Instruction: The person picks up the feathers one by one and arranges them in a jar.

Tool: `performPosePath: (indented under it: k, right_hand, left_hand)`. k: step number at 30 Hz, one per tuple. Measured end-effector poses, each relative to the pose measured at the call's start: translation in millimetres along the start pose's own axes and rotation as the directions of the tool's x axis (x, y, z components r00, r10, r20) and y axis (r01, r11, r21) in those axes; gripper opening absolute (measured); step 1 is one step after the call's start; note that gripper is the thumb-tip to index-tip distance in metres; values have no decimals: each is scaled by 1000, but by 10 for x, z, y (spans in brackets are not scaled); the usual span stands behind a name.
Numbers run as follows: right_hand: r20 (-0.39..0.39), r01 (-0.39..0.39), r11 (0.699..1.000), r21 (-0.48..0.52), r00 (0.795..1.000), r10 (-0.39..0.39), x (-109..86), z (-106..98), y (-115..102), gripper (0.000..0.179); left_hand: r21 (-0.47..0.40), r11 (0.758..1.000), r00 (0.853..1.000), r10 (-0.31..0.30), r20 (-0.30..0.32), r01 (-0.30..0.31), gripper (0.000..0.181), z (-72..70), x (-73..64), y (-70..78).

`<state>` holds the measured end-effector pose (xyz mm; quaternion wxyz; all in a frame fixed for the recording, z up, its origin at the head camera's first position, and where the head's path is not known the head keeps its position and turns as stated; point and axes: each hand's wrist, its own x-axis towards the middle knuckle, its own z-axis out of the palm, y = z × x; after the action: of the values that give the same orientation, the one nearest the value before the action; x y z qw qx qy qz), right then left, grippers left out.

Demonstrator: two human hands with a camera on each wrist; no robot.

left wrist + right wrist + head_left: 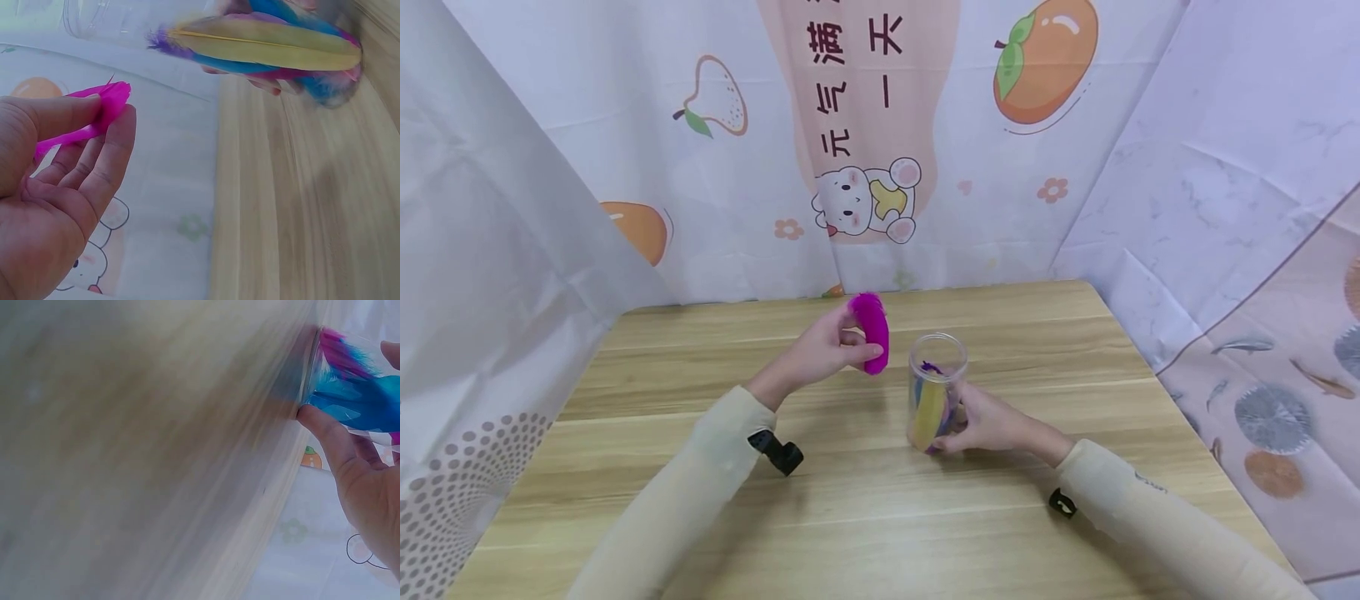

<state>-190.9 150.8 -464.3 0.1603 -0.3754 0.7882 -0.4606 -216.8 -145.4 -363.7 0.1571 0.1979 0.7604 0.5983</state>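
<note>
A bright magenta feather (872,333) is pinched between the thumb and fingers of my left hand (820,352), held above the table to the left of a clear jar. My right hand (988,421) grips that clear plastic jar (938,350) low on its side, from the right. The jar stands upright and has no lid on its mouth. Inside it are several feathers; a yellow feather (269,44) faces the left wrist view, and blue feathers (362,403) with some magenta show through the wall in the right wrist view.
Both hands work over a wood-grain table (865,517). A white printed curtain (737,183) hangs behind its far edge, with further sheets on the left and right. A black strap (777,452) sits on the left sleeve, another (1062,503) by the right.
</note>
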Motion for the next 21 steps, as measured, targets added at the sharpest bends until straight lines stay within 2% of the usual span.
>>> performPosePath:
  k: [3,8,13,21]
  right_hand:
    - [3,10,1000,10,1000,-10,10,8,7,91]
    - [6,0,1000,24,1000,0,23,12,-3,92]
    - [4,-12,999,31,1000,12,8,4,-25,93]
    - [0,-20,999,26,1000,21,-7,-12,-16,94]
  left_hand:
    - [-2,1000,1000,7,2,-7,57,3,11,27]
    - [4,998,997,65,30,-65,52,21,37,95]
    - [15,991,989,131,66,-133,41,55,79,180]
    - [-43,978,973,208,105,-204,21,82,100,387]
